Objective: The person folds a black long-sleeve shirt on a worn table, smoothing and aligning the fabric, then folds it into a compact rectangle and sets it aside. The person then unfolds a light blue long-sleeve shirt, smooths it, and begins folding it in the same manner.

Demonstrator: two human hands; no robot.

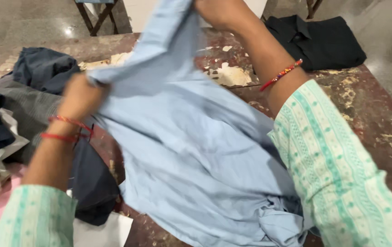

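Your 2 hands, left hand (pixel 80 95) and right hand (pixel 220 13), clamp the light blue shirt (pixel 191 155) above the worn, peeling table (pixel 370 114); clothes pile (pixel 17 105) crowds its left edge, folded black shirt (pixel 319 42) the far right corner.

Just one view here, a head cam looking steeply down and forward over the person's own arms. It sits really close, so the light blue shirt (pixel 191 155) fills most of the frame around the grip. Past the grip, the far edge of the worn worktop (pixel 365 110) and a strip of floor show.
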